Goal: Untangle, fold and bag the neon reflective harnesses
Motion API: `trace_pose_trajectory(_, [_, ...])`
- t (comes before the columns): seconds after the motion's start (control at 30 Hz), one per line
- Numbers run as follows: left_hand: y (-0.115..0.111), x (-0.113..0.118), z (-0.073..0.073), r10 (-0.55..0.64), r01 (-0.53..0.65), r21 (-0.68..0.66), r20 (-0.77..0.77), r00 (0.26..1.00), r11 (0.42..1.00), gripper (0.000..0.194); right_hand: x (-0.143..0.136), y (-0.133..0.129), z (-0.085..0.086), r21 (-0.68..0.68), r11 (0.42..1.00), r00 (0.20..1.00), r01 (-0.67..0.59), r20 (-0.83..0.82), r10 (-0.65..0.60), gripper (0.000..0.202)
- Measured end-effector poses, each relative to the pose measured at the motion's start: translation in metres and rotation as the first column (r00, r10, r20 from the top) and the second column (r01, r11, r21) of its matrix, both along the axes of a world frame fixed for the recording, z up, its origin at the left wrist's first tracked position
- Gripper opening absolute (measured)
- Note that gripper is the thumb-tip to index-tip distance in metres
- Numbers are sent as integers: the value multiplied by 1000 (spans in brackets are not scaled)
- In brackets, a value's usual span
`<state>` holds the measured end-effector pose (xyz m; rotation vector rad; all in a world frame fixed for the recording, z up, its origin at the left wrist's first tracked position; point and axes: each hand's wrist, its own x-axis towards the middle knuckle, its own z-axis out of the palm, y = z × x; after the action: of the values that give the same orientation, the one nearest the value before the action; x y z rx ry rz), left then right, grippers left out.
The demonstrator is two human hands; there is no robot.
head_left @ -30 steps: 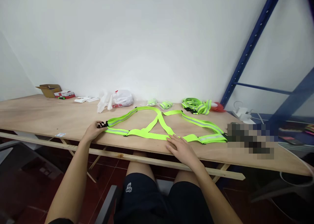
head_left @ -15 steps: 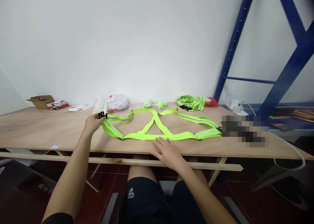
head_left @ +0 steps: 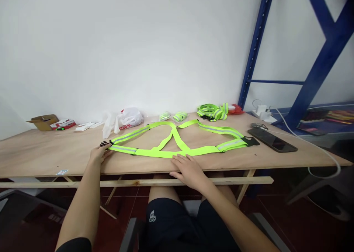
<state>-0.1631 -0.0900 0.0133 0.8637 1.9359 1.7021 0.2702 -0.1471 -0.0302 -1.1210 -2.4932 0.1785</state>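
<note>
A neon-yellow reflective vest (head_left: 177, 153), made of elastic straps with silver stripes, lies spread across the wooden table. At its left end my left hand (head_left: 98, 154) is closed on the vest's black buckle (head_left: 106, 143), and both left straps run fairly straight from there. My right hand (head_left: 189, 170) rests flat with fingers extended, its tips touching the lower strap near the middle. Another black buckle (head_left: 251, 141) lies at the vest's right end, away from both hands.
A phone (head_left: 272, 139) lies right of the vest. Along the wall are coiled reflective straps (head_left: 212, 112), bagged straps (head_left: 180, 116), a white plastic bag (head_left: 131, 117) and a cardboard box (head_left: 44, 122). A blue metal rack (head_left: 256, 45) stands at right; the table's front edge (head_left: 155, 172) is near me.
My left hand has moved left and towards me with the buckle, lower to the table, and the left straps are straighter. My right hand stays nearly in place. The view has shifted slightly.
</note>
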Motion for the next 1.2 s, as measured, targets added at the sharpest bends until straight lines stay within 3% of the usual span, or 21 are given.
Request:
trace_pose_trajectory(0.1, [-5, -4, 2, 14, -19, -59, -91, 996, 998, 16, -1, -2, 4, 0, 1000, 1000, -9, -2, 9, 50])
trace_pose_trajectory(0.2, [-5, -4, 25, 58, -82, -92, -240, 969, 992, 16, -3, -3, 5, 4, 1000, 1000, 1, -2, -1, 49])
trace_pose_trajectory(0.27, [-2, 12, 45, 64, -113, -86, -440, 896, 990, 16, -4, -3, 3, 7, 1000, 1000, 7, 1, -7, 49])
trace_pose_trajectory(0.33, [3, 46, 59, 8, -88, -63, -773, 635, 994, 24, -6, -3, -1, 16, 1000, 1000, 11, 2, -11, 50])
trace_pose_trajectory(0.4, [7, 97, 61, -54, 48, -38, -903, 425, 998, 34, -6, -2, -4, 31, 999, 1000, 15, 0, -15, 50])
trace_pose_trajectory(0.5, [9, 185, 38, -233, 281, -176, -956, 181, 943, 36, -5, -2, -8, 53, 998, 1000, 14, -8, -13, 49])
trace_pose_trajectory(0.6, [7, 249, 0, -418, 434, -369, -908, 17, 822, 31, -3, -1, -9, 66, 998, 1000, 6, -16, -5, 49])
trace_pose_trajectory(0.67, [6, 266, -19, -486, 512, -408, -874, 22, 756, 30, -2, -2, -9, 67, 998, 1000, -6, -18, 8, 51])
trace_pose_trajectory(0.73, [5, 266, -29, -531, 566, -396, -843, 88, 723, 34, -2, -3, -9, 59, 998, 999, -22, -25, 23, 54])
trace_pose_trajectory(0.83, [0, 250, -31, -594, 631, -369, -783, 184, 682, 41, 1, -2, -4, 17, 998, 996, -64, -65, 65, 56])
trace_pose_trajectory(0.97, [-12, 231, -29, -639, 690, -350, -740, 211, 633, 40, 25, 12, 18, -150, 977, 955, -152, -277, 106, 33])
trace_pose_trajectory(1.03, [-16, 227, -30, -628, 699, -330, -747, 218, 635, 40, 52, 24, 34, -175, 984, 917, -42, -398, -32, 30])
trace_pose_trajectory(1.1, [-20, 223, -32, -618, 708, -313, -754, 221, 634, 41, 90, 37, 49, -123, 976, 869, 179, -445, -216, 29])
trace_pose_trajectory(1.2, [-25, 215, -35, -634, 722, -324, -747, 202, 612, 42, 150, 51, 57, -61, 852, 769, 520, -402, -498, 31])
